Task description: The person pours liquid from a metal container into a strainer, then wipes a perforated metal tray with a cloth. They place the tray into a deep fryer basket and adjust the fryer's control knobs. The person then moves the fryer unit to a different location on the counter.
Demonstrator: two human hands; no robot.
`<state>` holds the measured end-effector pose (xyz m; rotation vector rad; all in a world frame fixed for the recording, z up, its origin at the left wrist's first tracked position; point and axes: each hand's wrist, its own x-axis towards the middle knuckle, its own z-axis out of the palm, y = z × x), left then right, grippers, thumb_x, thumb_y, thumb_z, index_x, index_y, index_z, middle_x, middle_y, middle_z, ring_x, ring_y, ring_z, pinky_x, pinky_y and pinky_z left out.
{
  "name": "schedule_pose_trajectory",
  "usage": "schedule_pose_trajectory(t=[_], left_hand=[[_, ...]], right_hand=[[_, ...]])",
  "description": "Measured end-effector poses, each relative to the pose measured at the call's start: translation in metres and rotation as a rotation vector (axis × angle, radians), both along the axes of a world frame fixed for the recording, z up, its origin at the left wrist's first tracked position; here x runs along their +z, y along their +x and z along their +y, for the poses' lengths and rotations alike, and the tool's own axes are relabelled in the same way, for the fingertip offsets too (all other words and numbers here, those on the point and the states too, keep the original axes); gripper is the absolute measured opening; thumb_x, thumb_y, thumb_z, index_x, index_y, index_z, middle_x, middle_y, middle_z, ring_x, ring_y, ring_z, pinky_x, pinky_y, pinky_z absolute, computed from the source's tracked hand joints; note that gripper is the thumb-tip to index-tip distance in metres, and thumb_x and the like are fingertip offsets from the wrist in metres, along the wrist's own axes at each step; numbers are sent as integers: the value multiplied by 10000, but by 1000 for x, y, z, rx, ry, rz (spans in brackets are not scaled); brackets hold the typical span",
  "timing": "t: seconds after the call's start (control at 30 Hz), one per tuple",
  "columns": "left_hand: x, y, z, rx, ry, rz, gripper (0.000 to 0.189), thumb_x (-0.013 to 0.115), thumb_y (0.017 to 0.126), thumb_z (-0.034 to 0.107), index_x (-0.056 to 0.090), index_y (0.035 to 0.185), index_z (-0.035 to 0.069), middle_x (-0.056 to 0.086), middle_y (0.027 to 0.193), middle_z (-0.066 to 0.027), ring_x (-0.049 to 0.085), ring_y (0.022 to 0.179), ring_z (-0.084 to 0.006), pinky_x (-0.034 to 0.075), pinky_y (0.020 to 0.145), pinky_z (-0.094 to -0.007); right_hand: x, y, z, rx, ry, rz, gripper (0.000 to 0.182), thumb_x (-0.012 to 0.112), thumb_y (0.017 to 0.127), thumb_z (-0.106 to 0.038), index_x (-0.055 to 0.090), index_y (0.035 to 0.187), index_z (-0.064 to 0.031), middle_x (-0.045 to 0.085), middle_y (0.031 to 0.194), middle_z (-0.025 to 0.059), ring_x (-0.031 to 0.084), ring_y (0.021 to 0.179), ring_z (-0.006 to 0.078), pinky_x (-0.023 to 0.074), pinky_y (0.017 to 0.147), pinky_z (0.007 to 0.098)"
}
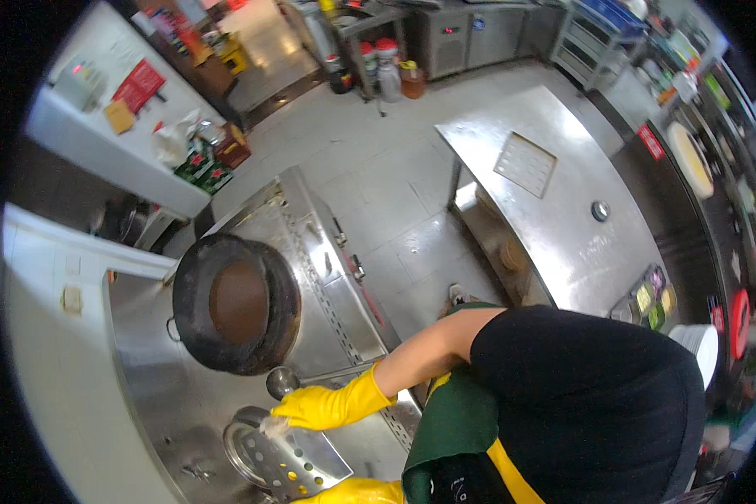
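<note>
My right hand (318, 408), in a yellow rubber glove, presses a pale, wadded cloth (274, 427) against a perforated stainless-steel sheet (312, 450). At the bottom edge of the picture my left hand (353, 492), also gloved in yellow, is partly cut off. Yellow shows through several holes of the sheet, so this hand seems to be under it, gripping its lower edge; the fingers are hidden. The sheet lies over a round metal rim (234, 444) in the stove top. A steel ladle (283, 382) rests just beyond my right hand.
A large black wok (195, 302) with brown liquid (239, 302) sits on the steel range (315, 315). A wall tap (198, 472) is at lower left. Behind me stands a steel table (567, 246) bearing a perforated tray (526, 164), a small round tin (600, 211) and food containers (649, 299).
</note>
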<state>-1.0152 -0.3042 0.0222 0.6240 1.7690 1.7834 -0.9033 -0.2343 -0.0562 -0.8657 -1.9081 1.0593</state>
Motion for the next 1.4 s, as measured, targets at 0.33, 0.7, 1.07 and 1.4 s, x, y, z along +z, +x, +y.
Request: schedule_pose_trajectory(t=[0.33,0.7,1.07,1.4], left_hand=[[16,112,89,-214,8,91,665,476,969,582,436,1450,123,491,1418,-69,481,1250,-229,366,1082,-377],[-6,289,232,-512,29,-348,628,478,952,589,525,1405,157,518,1422,-110,494,1276,-318,340,1079,-466],[-32,415,394,-911,159,-736,567,596,950,441,528,1366,62,548,1373,-128,531,1224,-304,400,1063,-456],[-102,676,568,-1235,68,-474,347,615,963,323,586,1204,75,596,1145,-99,597,999,-195,504,847,-342]], right_hand=[[41,325,25,-433,-715,323,490,526,984,-428,534,1342,-93,660,1147,111,692,903,236,570,674,349],[-28,672,-137,-1829,-178,446,497,593,982,-327,489,1376,-42,690,1076,97,689,860,162,525,603,270],[-40,725,-107,-2071,-275,-757,397,614,904,-138,598,1291,-54,637,1227,191,607,1094,342,469,965,406],[7,681,264,-872,-707,956,516,527,1025,-296,392,1466,-64,502,1405,178,523,1258,257,423,1068,409]])
